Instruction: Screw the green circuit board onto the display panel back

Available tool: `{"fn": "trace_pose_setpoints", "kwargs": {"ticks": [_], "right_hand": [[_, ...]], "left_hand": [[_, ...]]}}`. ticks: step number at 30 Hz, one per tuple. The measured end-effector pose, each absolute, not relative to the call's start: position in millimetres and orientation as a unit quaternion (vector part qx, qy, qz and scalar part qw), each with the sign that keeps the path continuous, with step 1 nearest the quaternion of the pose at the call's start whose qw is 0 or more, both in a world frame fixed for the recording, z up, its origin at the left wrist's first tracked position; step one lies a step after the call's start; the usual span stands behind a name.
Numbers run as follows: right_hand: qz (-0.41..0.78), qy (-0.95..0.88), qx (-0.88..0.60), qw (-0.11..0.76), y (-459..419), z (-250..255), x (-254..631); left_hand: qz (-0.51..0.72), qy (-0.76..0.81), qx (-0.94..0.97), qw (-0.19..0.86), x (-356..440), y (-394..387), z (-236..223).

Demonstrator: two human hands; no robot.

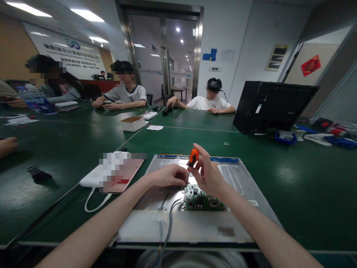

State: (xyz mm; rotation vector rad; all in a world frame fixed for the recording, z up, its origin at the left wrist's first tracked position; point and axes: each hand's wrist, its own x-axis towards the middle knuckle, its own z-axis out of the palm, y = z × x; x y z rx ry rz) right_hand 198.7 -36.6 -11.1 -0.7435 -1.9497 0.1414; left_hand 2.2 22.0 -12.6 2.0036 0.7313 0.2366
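Observation:
An orange-and-black screwdriver (193,158) stands nearly upright in my right hand (209,177), whose fingers are closed on its handle. Its shaft points down to the upper left corner of a green circuit board (205,203). My left hand (170,175) is closed, with the fingertips pinched beside the screwdriver's tip; what they hold, if anything, is hidden. The board lies on a flat metal display panel (237,175), which has a blue strip (224,160) along its far edge. Grey cables (170,219) run from beside the board toward me over the panel's near edge.
Left of the panel, a white power bank (93,176) and a pinkish phone-like slab (131,171) lie with a white cable. An open box (133,123) stands farther back. A large black monitor housing (272,106) is at right. Several people sit around the green table (304,178).

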Motion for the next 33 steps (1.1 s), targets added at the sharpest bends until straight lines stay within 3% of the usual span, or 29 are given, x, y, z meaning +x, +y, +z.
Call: {"fn": "trace_pose_setpoints", "kwargs": {"ticks": [10, 33], "right_hand": [[0.012, -0.805, -0.328, 0.494, -32.0, -17.5, 201.0], [0.027, -0.814, -0.334, 0.474, -36.3, -13.8, 202.4]], "left_hand": [[0.106, 0.274, 0.831, 0.472, 0.5, 24.1, -15.1], [0.109, 0.274, 0.848, 0.441, -0.3, 23.6, -15.2]]}}
